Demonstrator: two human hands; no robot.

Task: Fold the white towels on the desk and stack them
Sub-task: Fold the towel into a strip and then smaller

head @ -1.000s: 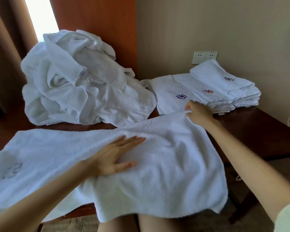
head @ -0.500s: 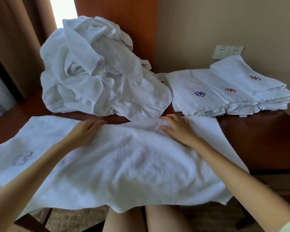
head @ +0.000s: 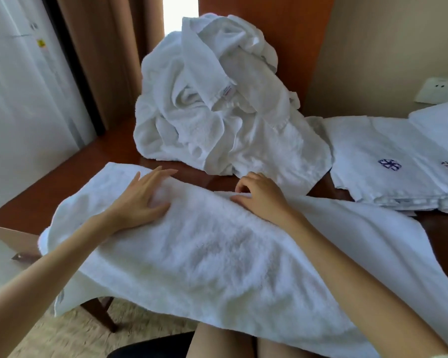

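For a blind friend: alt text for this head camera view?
A left hand presses flat on a white towel spread over a desk while the right hand grips its far edge; behind are a crumpled towel heap and folded towels.

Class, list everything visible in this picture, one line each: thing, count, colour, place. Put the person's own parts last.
spread towel: 1, white, front of desk, hanging over the near edge.
towel heap: 1, white, crumpled, back of desk; number of towels unclear.
folded towels: several, white with blue and red emblems, right of desk.
desk: 1, reddish-brown, under all the towels.
wall socket: 1, white, wall at right.
curtain: 1, brown, back left.
left grip: 1, the left hand, flat on the spread towel's far edge.
right grip: 1, the right hand, pinching that edge.
legs: 2, bottom centre, below the hanging towel.
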